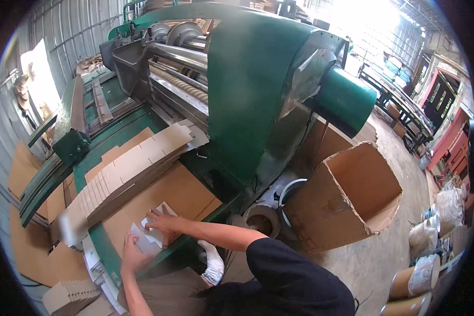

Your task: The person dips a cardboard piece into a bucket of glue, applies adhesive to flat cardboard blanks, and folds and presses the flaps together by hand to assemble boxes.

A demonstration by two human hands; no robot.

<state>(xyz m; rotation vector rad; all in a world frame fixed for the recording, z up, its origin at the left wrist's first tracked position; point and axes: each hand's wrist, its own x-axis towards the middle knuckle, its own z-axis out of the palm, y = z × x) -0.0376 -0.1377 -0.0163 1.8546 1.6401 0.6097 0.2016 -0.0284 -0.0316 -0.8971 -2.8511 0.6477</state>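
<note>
My left hand (134,256) pinches the edge of a thin white card (140,235) between thumb and fingers. Close beside it, my right hand (167,223) grips a second white card (154,237) from above, its fingers bent over one side and the thumb at the near edge. Parts of this card lie hidden under the palm. Both hands work over a brown cardboard sheet (195,192) on the green machine bed. Just beyond them, a long row of stacked slotted cardboard strips (137,163) leans across the sheet.
A green machine (247,89) with metal rollers (179,57) rises ahead. To the right stands a large open cardboard box (326,210), with a round bin (263,218) beside it. More cardboard pieces (71,295) are stacked at lower left. Wrapped rolls (413,276) stand at far right.
</note>
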